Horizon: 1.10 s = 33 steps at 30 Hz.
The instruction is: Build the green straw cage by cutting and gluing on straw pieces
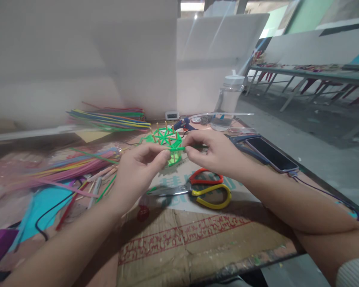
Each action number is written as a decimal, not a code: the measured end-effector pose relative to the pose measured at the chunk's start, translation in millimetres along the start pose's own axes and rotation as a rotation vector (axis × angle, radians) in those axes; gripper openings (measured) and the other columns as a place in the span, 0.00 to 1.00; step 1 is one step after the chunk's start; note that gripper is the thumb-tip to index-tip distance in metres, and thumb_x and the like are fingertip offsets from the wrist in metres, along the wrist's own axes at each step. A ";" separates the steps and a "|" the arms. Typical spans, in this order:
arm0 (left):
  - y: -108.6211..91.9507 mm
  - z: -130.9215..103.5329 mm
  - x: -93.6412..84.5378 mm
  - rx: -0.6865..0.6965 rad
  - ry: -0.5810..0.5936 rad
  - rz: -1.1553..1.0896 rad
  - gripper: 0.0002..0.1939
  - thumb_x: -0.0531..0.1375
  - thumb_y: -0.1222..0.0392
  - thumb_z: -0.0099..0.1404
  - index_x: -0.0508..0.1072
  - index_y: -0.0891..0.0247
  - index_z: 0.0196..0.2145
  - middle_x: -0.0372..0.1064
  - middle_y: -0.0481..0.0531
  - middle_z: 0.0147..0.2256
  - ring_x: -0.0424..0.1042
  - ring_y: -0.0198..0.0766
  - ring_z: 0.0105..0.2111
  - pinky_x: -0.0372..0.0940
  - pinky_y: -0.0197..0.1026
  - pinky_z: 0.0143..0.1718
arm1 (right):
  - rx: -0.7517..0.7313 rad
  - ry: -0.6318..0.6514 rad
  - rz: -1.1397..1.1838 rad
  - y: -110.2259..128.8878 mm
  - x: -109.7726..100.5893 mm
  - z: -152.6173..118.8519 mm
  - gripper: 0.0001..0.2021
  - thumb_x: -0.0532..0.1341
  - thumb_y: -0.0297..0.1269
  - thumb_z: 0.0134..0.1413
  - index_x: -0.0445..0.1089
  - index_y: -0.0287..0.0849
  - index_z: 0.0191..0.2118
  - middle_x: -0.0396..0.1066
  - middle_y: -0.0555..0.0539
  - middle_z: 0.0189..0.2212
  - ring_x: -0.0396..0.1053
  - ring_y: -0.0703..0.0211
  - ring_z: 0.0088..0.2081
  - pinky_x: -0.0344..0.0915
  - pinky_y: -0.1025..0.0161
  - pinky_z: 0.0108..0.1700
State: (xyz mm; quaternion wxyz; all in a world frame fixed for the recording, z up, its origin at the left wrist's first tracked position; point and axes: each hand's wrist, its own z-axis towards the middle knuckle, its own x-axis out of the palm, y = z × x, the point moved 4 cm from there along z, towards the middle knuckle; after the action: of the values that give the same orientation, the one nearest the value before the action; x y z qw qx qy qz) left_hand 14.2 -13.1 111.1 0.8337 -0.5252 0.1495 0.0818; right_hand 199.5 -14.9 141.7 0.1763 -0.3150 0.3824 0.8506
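A short green strip [178,148] is stretched between my two hands. My left hand [142,163] pinches its left end between thumb and fingers, and my right hand [206,148] pinches the other end. Just behind the strip stands a small green round frame [166,136] with several thin wooden sticks rising from its rim; my hands partly hide its lower part. Below my hands lie scissors [194,189] with one red and one yellow handle, blades pointing left.
Bundles of coloured strips [107,119] lie at back left, with more strips and a blue sheet [44,211] nearer. A water bottle [226,101], a glue gun [185,124] and a phone [272,154] sit behind and right. Printed cardboard [167,239] covers the front.
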 end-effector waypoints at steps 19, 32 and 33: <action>-0.1 0.7 0.6 -0.015 0.004 -0.024 0.10 0.64 0.53 0.64 0.76 0.62 0.30 0.73 0.47 0.26 0.69 0.33 0.25 0.64 0.34 0.28 | -0.051 -0.047 0.031 -1.2 3.0 0.2 0.04 0.57 0.29 0.52 0.67 0.41 0.29 0.71 0.51 0.26 0.66 0.63 0.28 0.62 0.65 0.33; 9.5 15.5 2.5 0.017 0.271 0.251 0.09 0.63 0.53 0.64 0.81 0.59 0.33 0.77 0.48 0.27 0.72 0.37 0.27 0.65 0.37 0.29 | 0.026 -0.211 0.098 -7.6 -15.9 2.8 0.05 0.57 0.30 0.53 0.68 0.42 0.28 0.68 0.53 0.23 0.63 0.65 0.26 0.59 0.65 0.30; 10.6 16.3 3.5 0.025 0.304 0.274 0.09 0.63 0.53 0.64 0.81 0.59 0.32 0.77 0.48 0.27 0.73 0.38 0.27 0.64 0.37 0.29 | 0.028 -0.200 0.124 -7.2 -16.2 3.0 0.05 0.57 0.30 0.54 0.68 0.42 0.28 0.69 0.53 0.23 0.63 0.65 0.27 0.60 0.65 0.30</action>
State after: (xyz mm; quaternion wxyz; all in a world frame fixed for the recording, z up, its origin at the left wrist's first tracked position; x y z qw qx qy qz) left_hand 17.1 6.2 107.5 0.7892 -0.4958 0.3446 0.1123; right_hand 214.2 -8.9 150.2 0.1648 -0.2019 0.3935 0.8816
